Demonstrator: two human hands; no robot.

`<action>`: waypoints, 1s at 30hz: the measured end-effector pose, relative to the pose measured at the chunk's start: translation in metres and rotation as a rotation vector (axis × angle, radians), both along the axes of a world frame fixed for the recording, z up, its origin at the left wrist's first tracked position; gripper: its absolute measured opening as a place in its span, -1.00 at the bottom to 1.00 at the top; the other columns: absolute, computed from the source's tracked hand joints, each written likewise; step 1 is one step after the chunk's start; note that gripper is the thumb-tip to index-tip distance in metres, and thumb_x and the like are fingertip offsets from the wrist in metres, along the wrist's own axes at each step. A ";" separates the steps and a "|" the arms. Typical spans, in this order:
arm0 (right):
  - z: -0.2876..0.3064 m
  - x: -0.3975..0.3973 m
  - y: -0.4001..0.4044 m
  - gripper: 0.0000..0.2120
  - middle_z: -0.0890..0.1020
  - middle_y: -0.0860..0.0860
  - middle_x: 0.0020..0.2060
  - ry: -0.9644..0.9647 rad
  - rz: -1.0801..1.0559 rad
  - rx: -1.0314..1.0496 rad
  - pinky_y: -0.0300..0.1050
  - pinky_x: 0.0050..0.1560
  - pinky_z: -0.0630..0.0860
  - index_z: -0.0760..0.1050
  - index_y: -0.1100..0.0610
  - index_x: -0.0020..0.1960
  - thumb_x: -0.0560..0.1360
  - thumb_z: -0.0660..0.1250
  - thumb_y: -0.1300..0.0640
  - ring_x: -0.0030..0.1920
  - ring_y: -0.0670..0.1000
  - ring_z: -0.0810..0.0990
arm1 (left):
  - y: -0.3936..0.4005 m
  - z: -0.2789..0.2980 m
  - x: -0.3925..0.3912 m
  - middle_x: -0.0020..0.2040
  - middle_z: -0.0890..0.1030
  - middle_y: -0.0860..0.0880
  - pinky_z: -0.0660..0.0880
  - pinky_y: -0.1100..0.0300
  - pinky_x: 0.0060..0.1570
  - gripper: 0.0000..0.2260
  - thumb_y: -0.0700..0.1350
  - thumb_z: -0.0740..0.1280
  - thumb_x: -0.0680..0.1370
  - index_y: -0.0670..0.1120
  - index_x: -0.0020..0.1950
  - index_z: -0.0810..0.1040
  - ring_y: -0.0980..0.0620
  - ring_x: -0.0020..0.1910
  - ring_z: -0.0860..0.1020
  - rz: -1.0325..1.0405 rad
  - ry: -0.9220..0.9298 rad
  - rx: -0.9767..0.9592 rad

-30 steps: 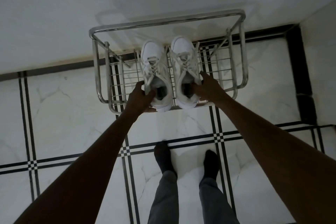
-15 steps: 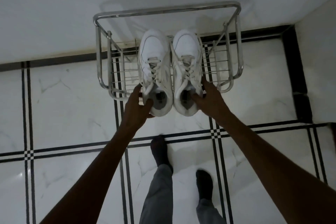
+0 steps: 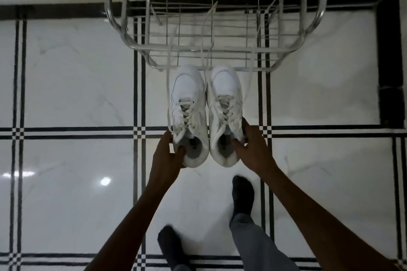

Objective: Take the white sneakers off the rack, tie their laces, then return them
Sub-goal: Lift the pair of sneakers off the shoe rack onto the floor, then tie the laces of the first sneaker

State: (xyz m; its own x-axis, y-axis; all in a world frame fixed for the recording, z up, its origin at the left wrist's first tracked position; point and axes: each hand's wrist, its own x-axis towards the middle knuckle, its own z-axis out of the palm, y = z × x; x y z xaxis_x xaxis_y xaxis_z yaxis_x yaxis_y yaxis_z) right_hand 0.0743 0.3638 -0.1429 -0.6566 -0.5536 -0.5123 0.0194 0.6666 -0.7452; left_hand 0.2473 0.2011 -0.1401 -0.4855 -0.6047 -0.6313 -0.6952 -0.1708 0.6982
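My left hand [image 3: 166, 158] has its grip closed on the heel of the left white lace-up sneaker [image 3: 188, 114], and my right hand [image 3: 253, 149] clamps the collar of the right white sneaker [image 3: 224, 112]. Both shoes hang side by side, touching, above the white marble floor [image 3: 77, 83], just in front of the chrome wire shoe rack [image 3: 211, 35]. Their loose white laces [image 3: 169, 55] trail up over its bars.

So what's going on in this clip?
A person holds a pair of white lace-up sneakers, one in each hand: the left hand grips the left sneaker at its heel, the right hand the right sneaker. Both shoes are clear of the chrome wire shoe rack, over the white tiled floor. The loose white laces trail towards the rack, untied.
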 end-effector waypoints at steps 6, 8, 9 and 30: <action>-0.138 0.040 0.013 -0.59 0.63 0.17 0.19 0.000 0.012 0.128 -0.48 -0.08 0.37 0.42 0.23 0.41 0.57 0.30 0.28 0.20 0.11 0.60 | 0.016 -0.140 0.039 0.27 0.50 -0.16 0.71 -0.02 -0.25 -0.48 -0.16 0.31 0.64 -0.01 0.60 0.28 -0.18 0.10 0.65 -0.013 -0.042 0.019; -0.182 0.049 0.014 -0.60 0.63 0.20 0.20 0.009 0.006 0.180 -0.33 0.03 0.37 0.43 0.23 0.40 0.57 0.30 0.25 0.22 0.17 0.59 | 0.022 -0.187 0.046 0.29 0.48 -0.17 0.71 -0.10 -0.23 -0.48 -0.16 0.30 0.64 -0.02 0.60 0.27 -0.20 0.15 0.62 -0.011 -0.051 0.026; -0.202 0.053 0.014 -0.61 0.63 0.21 0.19 0.018 0.001 0.201 -0.27 0.06 0.38 0.44 0.23 0.40 0.58 0.30 0.23 0.21 0.18 0.60 | 0.024 -0.209 0.048 0.30 0.47 -0.17 0.70 -0.13 -0.22 -0.48 -0.15 0.29 0.65 -0.01 0.60 0.27 -0.21 0.18 0.60 -0.015 -0.058 0.030; -0.244 0.110 -0.031 -0.73 0.59 0.09 0.12 0.417 0.177 0.117 -0.04 0.20 0.55 0.57 0.16 0.21 0.57 0.34 0.05 0.17 0.05 0.57 | 0.028 -0.271 0.050 0.06 0.66 -0.03 0.65 0.08 -0.03 -0.79 -0.15 0.47 0.55 -0.10 0.18 0.65 0.03 0.00 0.65 -0.014 0.235 -0.221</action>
